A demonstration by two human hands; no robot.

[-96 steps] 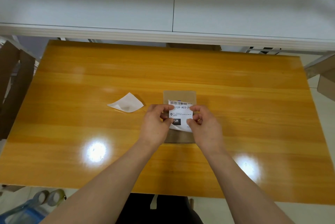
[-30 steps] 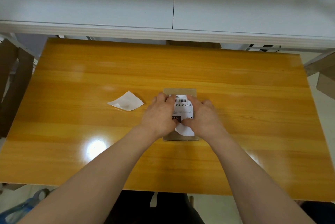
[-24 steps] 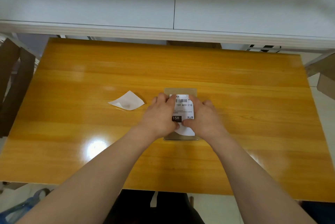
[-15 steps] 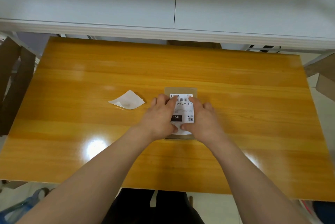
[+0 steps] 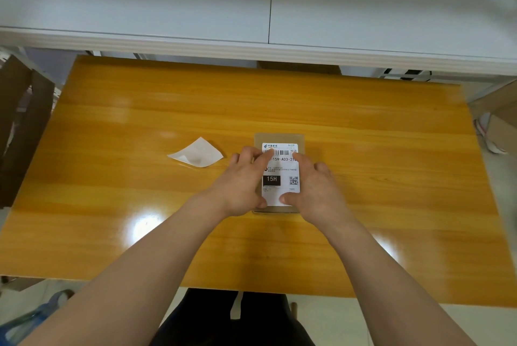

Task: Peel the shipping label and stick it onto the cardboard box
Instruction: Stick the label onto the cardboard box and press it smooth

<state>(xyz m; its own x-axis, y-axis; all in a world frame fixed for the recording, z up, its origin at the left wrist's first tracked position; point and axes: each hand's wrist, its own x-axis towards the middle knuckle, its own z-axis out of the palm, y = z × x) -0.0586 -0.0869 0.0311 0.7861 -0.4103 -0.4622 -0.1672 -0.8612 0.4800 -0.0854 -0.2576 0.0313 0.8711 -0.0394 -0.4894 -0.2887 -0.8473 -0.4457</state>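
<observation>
A small flat cardboard box (image 5: 279,138) lies on the orange wooden table (image 5: 363,149), just right of centre. The white shipping label (image 5: 281,170), with a barcode, "15H" block and QR code, lies flat on the box's top. My left hand (image 5: 243,180) rests on the label's left edge, its index finger on the barcode and thumb at the lower edge. My right hand (image 5: 316,186) presses the right edge the same way, fingers spread. Neither hand grips anything.
A curled white backing sheet (image 5: 197,152) lies on the table left of the box. A white cabinet (image 5: 251,10) runs along the far side. Brown cardboard (image 5: 19,127) stands off the left edge, another carton (image 5: 500,110) off the right.
The label, held above the box 3.2 s ago, now lies flat on it. My fingers have slid outward from the label's middle to its edges, uncovering the QR code and lower part.
</observation>
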